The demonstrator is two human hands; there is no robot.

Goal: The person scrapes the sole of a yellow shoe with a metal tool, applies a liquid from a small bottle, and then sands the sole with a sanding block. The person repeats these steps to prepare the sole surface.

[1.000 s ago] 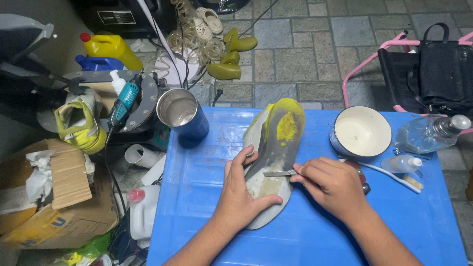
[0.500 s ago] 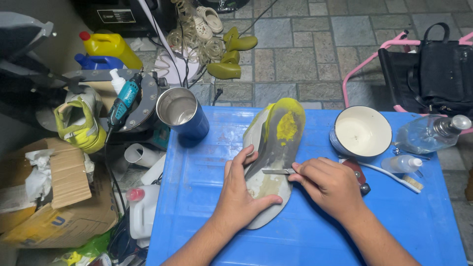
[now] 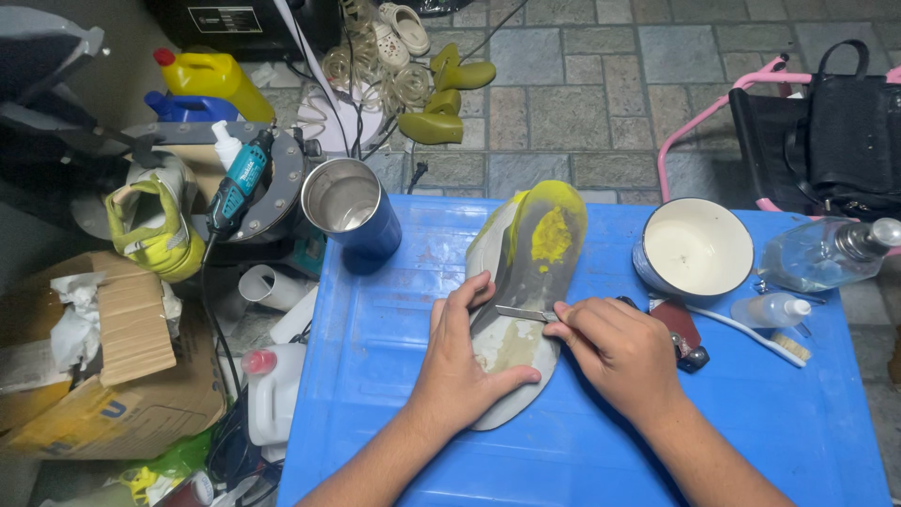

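Observation:
A shoe sole (image 3: 526,272), grey with yellow patches, lies bottom-up on the blue plastic table (image 3: 375,376). My left hand (image 3: 465,361) presses down on its near end, thumb across the heel. My right hand (image 3: 619,347) grips a thin metal blade (image 3: 521,314) whose tip rests on the middle of the sole, pointing left.
A metal cup (image 3: 349,211) stands at the table's back left. A white bowl (image 3: 696,249), a clear bottle (image 3: 826,252), a small squeeze bottle (image 3: 771,309) and a toothbrush (image 3: 755,333) sit to the right. Left of the table lie a cardboard box (image 3: 103,376), a rotary tool (image 3: 239,178) and a yellow shoe (image 3: 155,225).

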